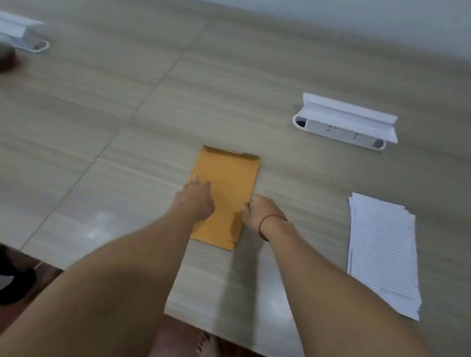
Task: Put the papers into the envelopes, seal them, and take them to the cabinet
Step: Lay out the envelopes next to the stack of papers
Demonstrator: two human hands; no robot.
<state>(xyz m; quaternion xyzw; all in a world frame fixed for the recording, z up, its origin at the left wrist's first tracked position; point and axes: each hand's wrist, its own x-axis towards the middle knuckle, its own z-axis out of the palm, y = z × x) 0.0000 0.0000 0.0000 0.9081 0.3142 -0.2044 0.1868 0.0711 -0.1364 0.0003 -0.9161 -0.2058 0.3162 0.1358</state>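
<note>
The fingers of both hands are curled out of sight, so their grip cannot be told; the left hand (195,198) rests on the envelope stack (226,189), the right hand (258,214) touches its right edge; lined papers (383,251) lie well to the right on the table (82,123); farther off, an open socket box (344,124); far left, blurred things.

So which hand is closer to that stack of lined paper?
The right hand. It sits at the envelope's right edge, on the side facing the lined paper; the left hand is across the envelope, farther away.
</note>
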